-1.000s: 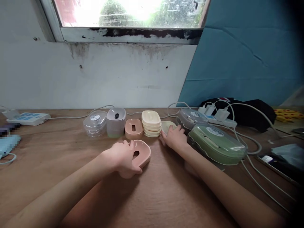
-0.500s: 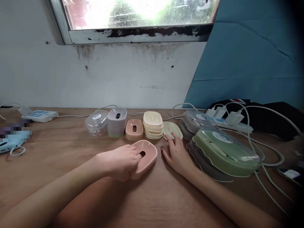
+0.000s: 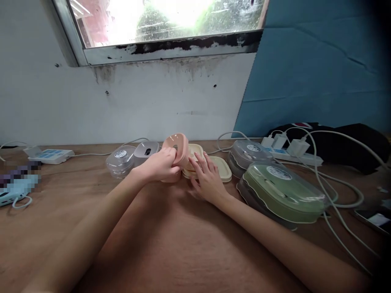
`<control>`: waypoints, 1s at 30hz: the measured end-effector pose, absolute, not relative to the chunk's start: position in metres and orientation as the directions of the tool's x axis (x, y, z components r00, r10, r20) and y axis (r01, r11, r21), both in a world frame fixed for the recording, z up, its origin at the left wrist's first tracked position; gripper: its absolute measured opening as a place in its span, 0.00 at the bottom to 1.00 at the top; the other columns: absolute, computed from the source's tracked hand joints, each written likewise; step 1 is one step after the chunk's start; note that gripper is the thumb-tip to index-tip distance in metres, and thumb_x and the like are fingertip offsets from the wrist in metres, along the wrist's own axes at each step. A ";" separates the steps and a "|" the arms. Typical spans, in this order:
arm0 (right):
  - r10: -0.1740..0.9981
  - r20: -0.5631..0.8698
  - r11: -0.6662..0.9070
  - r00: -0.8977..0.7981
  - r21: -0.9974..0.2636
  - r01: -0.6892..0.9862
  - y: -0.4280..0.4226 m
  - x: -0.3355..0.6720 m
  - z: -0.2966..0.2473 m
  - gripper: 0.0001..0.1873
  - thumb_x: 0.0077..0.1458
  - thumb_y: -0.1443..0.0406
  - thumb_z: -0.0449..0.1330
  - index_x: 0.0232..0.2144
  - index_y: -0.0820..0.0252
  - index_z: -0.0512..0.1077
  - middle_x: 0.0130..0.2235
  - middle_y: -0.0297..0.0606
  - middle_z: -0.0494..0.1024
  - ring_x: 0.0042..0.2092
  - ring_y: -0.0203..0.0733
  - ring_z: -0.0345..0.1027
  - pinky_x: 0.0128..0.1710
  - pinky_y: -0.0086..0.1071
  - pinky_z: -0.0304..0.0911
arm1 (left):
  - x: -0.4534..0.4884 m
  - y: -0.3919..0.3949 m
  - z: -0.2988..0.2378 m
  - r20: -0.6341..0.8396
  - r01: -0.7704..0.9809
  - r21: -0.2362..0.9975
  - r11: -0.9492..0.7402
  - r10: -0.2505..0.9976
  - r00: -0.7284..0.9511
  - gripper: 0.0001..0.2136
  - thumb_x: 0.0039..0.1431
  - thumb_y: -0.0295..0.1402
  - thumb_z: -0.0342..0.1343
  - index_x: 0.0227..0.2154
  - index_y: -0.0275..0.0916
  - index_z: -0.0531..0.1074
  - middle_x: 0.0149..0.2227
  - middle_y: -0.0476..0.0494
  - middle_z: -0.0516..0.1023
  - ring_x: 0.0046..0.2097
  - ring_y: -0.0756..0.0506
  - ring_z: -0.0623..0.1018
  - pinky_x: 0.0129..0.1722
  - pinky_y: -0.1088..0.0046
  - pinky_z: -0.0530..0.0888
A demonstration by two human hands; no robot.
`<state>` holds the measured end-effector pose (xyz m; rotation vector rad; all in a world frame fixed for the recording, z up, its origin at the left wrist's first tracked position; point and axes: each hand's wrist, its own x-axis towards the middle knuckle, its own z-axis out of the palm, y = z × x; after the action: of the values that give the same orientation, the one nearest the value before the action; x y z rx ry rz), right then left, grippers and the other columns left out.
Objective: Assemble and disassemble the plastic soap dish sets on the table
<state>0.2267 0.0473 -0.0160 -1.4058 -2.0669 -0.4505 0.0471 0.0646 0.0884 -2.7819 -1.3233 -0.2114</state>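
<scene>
Since the earlier frame the left hand [image 3: 161,165] has lifted the pink dish [image 3: 177,148] off the worktop [image 3: 171,244] and carried it back to the row by the wall, where it now hangs tilted just above a second pink dish [image 3: 171,177]. The fingers pinch its near edge. The right hand [image 3: 207,179], fingers spread, rests beside the cream stack [image 3: 195,152] and touches the cream lid [image 3: 221,169]. To nest it cleanly, level the dish, line up the rims, and steady the lower one.
</scene>
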 end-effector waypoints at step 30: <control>0.687 0.721 0.349 -0.093 -0.216 0.912 0.080 0.235 -0.032 0.14 0.56 0.66 0.48 0.43 0.68 0.62 0.50 0.59 0.62 0.54 0.56 0.56 0.51 0.50 0.57 | 0.051 0.095 0.060 0.067 0.738 -0.189 -0.648 0.741 0.668 0.08 0.53 0.37 0.51 0.31 0.37 0.68 0.38 0.37 0.74 0.44 0.36 0.72 0.39 0.64 0.66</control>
<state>0.2354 0.0802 -0.0322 -1.4043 -1.8447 -0.3705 0.0507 0.0954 0.0605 -2.6817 -1.2042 0.0238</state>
